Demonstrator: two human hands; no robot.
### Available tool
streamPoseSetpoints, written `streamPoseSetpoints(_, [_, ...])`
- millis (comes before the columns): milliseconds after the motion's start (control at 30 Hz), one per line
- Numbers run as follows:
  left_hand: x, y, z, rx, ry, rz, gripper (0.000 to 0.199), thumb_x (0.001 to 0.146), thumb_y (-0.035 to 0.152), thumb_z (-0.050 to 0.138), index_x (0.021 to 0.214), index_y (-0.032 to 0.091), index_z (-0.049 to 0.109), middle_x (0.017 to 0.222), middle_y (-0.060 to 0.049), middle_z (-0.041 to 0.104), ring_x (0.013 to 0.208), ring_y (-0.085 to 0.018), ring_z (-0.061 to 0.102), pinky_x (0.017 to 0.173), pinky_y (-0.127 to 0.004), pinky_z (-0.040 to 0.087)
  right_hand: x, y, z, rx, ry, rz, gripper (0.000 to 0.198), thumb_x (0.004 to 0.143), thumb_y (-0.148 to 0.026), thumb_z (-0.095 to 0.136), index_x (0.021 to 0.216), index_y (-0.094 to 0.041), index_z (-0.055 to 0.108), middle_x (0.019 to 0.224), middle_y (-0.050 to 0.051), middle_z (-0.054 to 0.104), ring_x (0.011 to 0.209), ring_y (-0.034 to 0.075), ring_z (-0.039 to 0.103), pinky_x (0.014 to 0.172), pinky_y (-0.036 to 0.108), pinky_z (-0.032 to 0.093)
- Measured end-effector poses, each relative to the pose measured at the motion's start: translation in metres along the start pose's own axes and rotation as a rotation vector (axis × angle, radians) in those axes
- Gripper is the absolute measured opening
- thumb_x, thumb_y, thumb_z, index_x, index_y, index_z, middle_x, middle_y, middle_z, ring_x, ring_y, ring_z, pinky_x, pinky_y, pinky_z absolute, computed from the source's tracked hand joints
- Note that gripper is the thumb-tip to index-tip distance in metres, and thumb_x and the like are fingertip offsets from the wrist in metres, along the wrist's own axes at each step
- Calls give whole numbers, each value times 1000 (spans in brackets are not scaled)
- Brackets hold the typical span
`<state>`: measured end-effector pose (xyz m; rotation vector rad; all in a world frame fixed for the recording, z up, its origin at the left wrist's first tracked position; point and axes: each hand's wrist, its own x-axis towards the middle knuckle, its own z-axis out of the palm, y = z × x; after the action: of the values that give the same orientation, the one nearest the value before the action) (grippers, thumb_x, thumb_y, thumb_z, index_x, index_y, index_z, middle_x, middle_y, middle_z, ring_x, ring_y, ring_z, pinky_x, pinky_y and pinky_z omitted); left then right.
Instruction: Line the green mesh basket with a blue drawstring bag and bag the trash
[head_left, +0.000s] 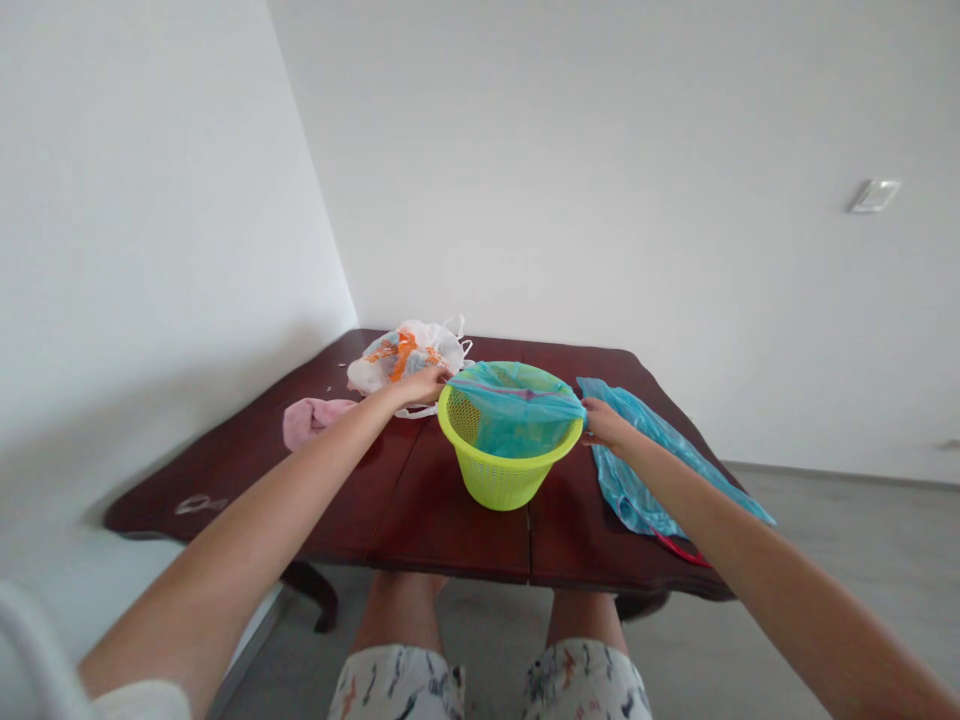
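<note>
A yellow-green plastic basket [501,478] with a mesh wall stands upright near the middle of the table. A thin blue plastic bag [517,405] hangs partly inside it and covers the far part of its rim. At the rim's left side, my left hand [426,384] pinches the bag's edge. My right hand [602,424] is closed on the bag's edge at the right side of the rim. The bag stretches between both hands, with a pinkish drawstring line across its top. My fingertips are small and partly hidden.
Another blue plastic bag [637,500] with a red drawstring lies flat on the right of the dark red table [450,510]. A white bag [409,355] with orange print sits behind my left hand. A pink cloth [313,420] lies at left. Walls border the table's left and back.
</note>
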<state>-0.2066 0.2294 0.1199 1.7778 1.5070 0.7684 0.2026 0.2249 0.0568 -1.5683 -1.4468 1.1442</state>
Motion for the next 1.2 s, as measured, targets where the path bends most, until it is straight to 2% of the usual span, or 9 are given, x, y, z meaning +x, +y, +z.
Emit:
streamPoseSetpoints(100, [-22,3,-13,6,67,176,41,98,51,72,127,25,80,140,-13,82,139,-35,74,120,-45,59,-14,-2,-19,18,127,-257,19,103,-37,77,118,-26,76,119,7,80,104,24,74,87,37,65])
streamPoseSetpoints(167, [-42,5,-20,45,0,356,38,104,47,66,133,27,81,154,-10,78,150,-33,69,130,-47,54,-29,-2,-30,26,129,-418,24,98,-42,76,118,-28,78,126,8,81,111,27,74,93,40,65])
streamPoseSetpoints(233, [-62,7,-23,148,-68,520,35,106,42,69,135,29,81,155,-10,77,151,-34,69,133,-50,52,-47,-2,-36,18,73,-520,28,96,-47,79,116,-28,80,123,8,83,111,28,75,95,43,65])
streamPoseSetpoints(333, [-86,10,-24,307,-33,633,29,108,40,74,134,28,81,144,-11,79,142,-34,71,132,-55,52,-69,0,-36,-42,-12,-626,27,97,-46,84,118,-29,81,113,7,84,106,28,78,97,45,66])
streamPoseSetpoints(433, [-99,7,-22,347,5,646,33,113,47,73,140,27,78,142,-11,77,138,-34,71,128,-52,54,-81,1,-32,-94,-24,-722,27,100,-42,86,122,-29,79,112,7,84,103,28,80,98,46,68])
streamPoseSetpoints(633, [-101,-3,-19,377,-9,584,81,103,68,87,170,31,63,146,-14,70,130,-35,71,117,-50,61,-93,-2,-28,-163,33,-787,22,102,-37,86,122,-30,80,111,7,85,105,30,81,97,46,70])
streamPoseSetpoints(800, [-97,0,-18,416,-20,544,64,100,74,88,143,28,82,137,-12,70,126,-35,71,114,-50,57,-98,-1,-27,-194,65,-791,18,102,-37,84,117,-29,81,105,6,84,100,29,79,92,44,68])
streamPoseSetpoints(1033, [-101,-3,-12,277,-33,572,46,105,70,85,123,27,83,124,-7,70,116,-28,71,108,-43,60,-105,2,-19,-159,86,-765,8,102,-34,82,109,-30,82,100,5,84,97,28,79,91,43,68])
streamPoseSetpoints(1200, [-108,4,-8,247,-1,609,44,107,68,83,115,26,78,147,-12,72,134,-32,70,119,-47,59,-112,6,-12,-83,98,-791,5,102,-33,80,107,-31,80,104,5,82,100,28,78,94,43,68])
